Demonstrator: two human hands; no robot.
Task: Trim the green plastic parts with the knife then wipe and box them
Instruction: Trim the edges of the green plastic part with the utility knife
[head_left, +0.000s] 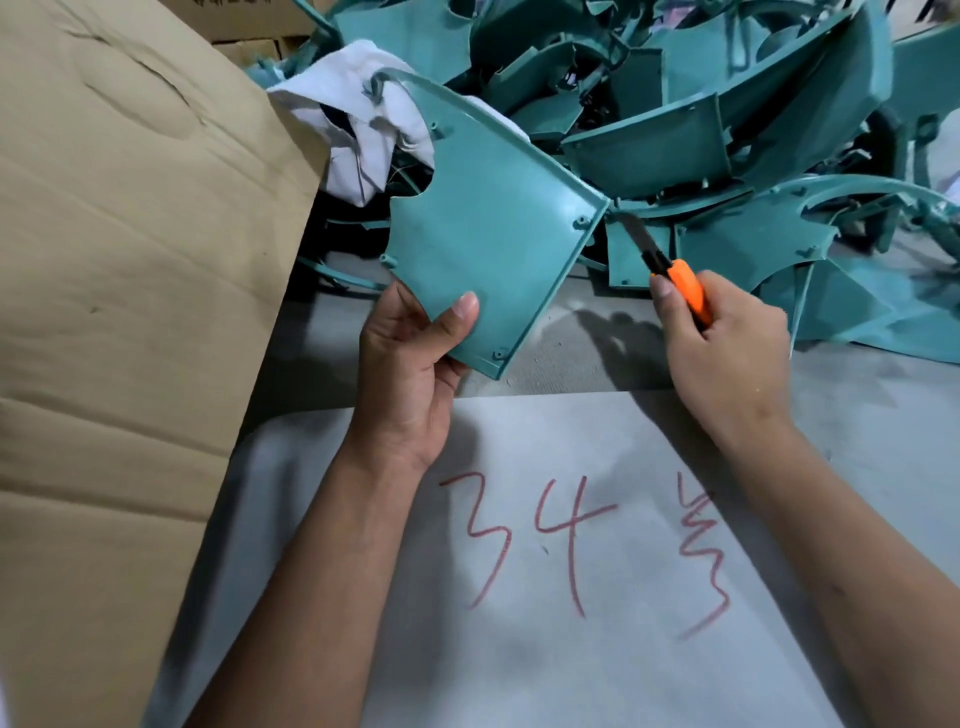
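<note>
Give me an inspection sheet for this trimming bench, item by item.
Surface: grey table with a white sheet bearing red handwriting.
Job's things: green panel held up; knife, orange handle, blade tip at the panel's right corner; white cloth behind the panel; cardboard box at left.
Clutter: pile of green parts heaped across the back; small specks on the table.
Hands: left hand grips the panel's lower edge, thumb on its face; right hand grips the knife.
Cables: nothing seen.
Surroundings: more cartons behind, top left.
</note>
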